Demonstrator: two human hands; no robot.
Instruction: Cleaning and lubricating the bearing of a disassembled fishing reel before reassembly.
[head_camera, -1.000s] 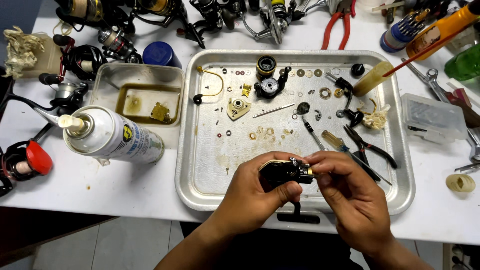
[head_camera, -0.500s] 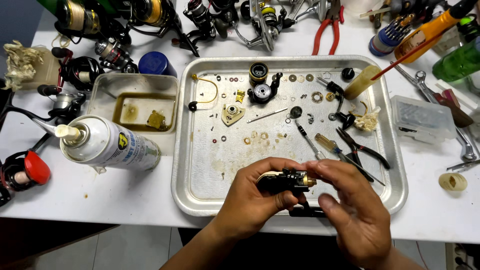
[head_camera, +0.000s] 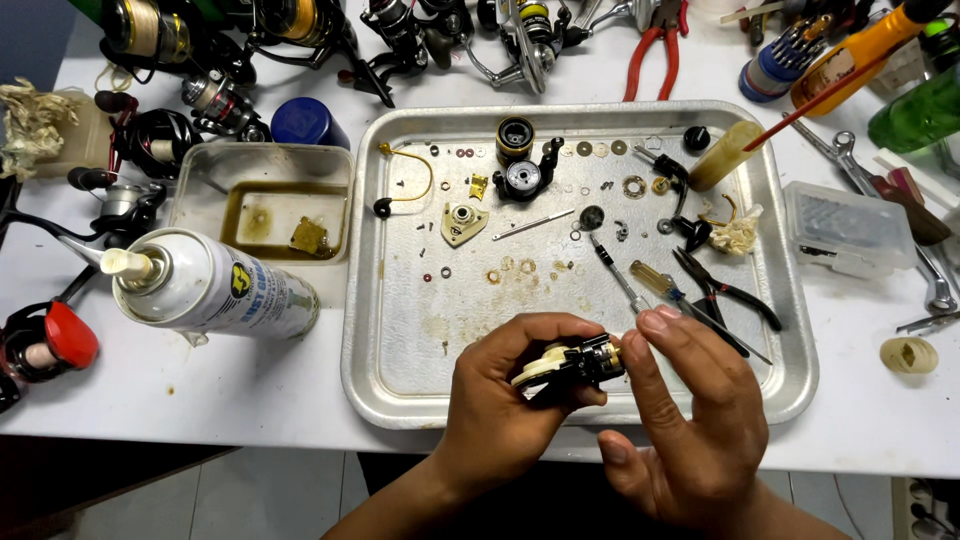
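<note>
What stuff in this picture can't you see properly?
- Black reel body, head view: mostly covered by the left hand and the right hand.
- Tiny washers and screws on the metal tray: too small to tell apart.
- Fishing reels along the top: cut off by the picture's edge.
- Red-knobbed reel at the left: partly cut off by the edge.

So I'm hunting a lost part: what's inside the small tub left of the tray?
The tub holds brownish liquid and one small yellowish piece; anything beneath the murky liquid can't be seen.
</note>
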